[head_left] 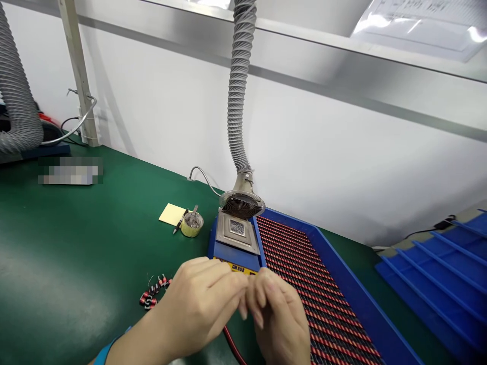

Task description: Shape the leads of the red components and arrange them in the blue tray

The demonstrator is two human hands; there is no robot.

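Note:
My left hand (198, 304) and my right hand (279, 317) meet in front of the blue solder pot (236, 243), fingertips pinched together. Whatever they hold between the fingers is hidden. A few red-and-black components (154, 293) with wire leads lie on the green mat just left of my left hand. Right of my right hand, a blue tray (342, 274) holds rows of red-and-black components (304, 274). A red cable (232, 347) runs under my hands.
A grey flexible extraction hose (239, 101) ends in a round grille (242, 205) above the solder pot. A small round tin (192, 223), a pen and a yellow note (172, 213) lie left of it. Empty blue trays (437, 274) stand at right. Another hose (15, 101) hangs at left.

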